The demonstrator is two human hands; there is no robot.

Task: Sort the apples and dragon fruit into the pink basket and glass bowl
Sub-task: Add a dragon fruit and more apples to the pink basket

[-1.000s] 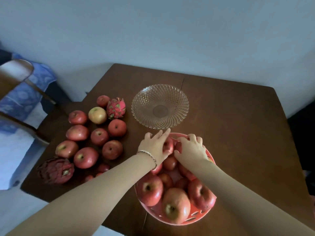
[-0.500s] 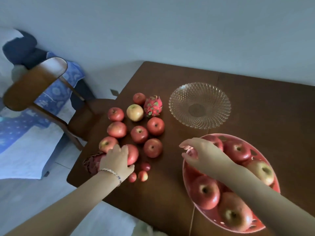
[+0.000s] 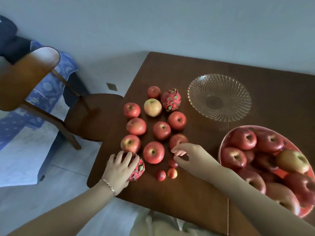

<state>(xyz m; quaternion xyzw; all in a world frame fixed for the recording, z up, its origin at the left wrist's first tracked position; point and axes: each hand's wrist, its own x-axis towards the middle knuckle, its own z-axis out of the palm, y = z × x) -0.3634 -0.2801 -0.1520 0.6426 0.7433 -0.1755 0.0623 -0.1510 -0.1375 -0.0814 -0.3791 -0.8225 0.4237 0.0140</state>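
Observation:
Several red apples [image 3: 153, 152] lie loose on the left of the brown table [image 3: 187, 188], with three small red fruits [image 3: 172, 173] near the front. My left hand [image 3: 119, 169] lies over a dragon fruit [image 3: 138, 169] at the table's front left corner, fingers wrapped on it. A second dragon fruit [image 3: 170, 99] stands at the back of the group. My right hand [image 3: 189, 155] hovers with curled fingers over a red apple [image 3: 177, 140], holding nothing. The pink basket [image 3: 223, 147] at right is full of apples. The glass bowl [image 3: 219, 97] holds nothing.
A wooden chair [image 3: 51, 92] stands left of the table, touching its edge. Blue patterned fabric [image 3: 44, 92] lies behind the chair. The table's left and front edges run close to the fruit. A pale wall is behind.
Both hands left the basket and moved left. My left hand has come down onto the front dragon fruit. My right hand has reached the loose apples. The camera has turned left.

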